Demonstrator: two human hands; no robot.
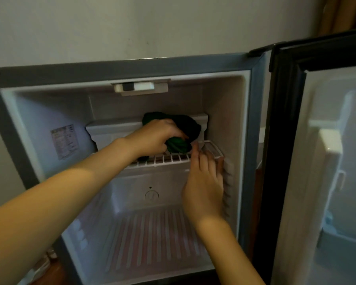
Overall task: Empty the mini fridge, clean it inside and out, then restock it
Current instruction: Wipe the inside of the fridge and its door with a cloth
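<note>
The grey mini fridge (119, 67) stands open in front of me, with nothing stored inside. My left hand (154, 136) reaches deep inside and grips a bunched dark green cloth (185, 130) against the white back ledge, just above the white wire shelf (164, 160). My right hand (206, 177) lies at the shelf's right front corner, fingers fairly straight and touching the shelf's rim and the ribbed right wall. A second white wire shelf (152, 239) sits low in the fridge.
The fridge door (321, 161) stands open at the right, with white door bins. A thermostat and lamp housing (141, 87) hangs from the fridge ceiling. A label (65, 140) is stuck on the left inner wall. A pale wall rises behind.
</note>
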